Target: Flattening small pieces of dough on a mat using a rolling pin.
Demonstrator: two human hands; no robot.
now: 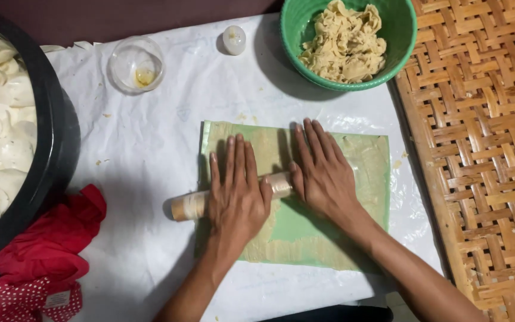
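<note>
A green rectangular board (365, 197) lies on white plastic sheeting, smeared with a thin layer of pale dough (269, 146). Across it lies a plastic-wrapped rolling pin (189, 206), its left end sticking out past the board. My left hand (236, 194) presses flat on the pin, fingers spread and pointing away from me. My right hand (323, 170) rests palm down on the pin's right part, fingers stretched over the dough. Most of the pin is hidden under both palms.
A green bowl (403, 36) of lumpy dough stands at the back. A small clear glass dish (136, 64) and a little white cap (234, 39) sit behind the board. A black tub (55, 149) of pale thin rounds is at left, red cloth (49, 250) before it, woven mat (484, 149) at right.
</note>
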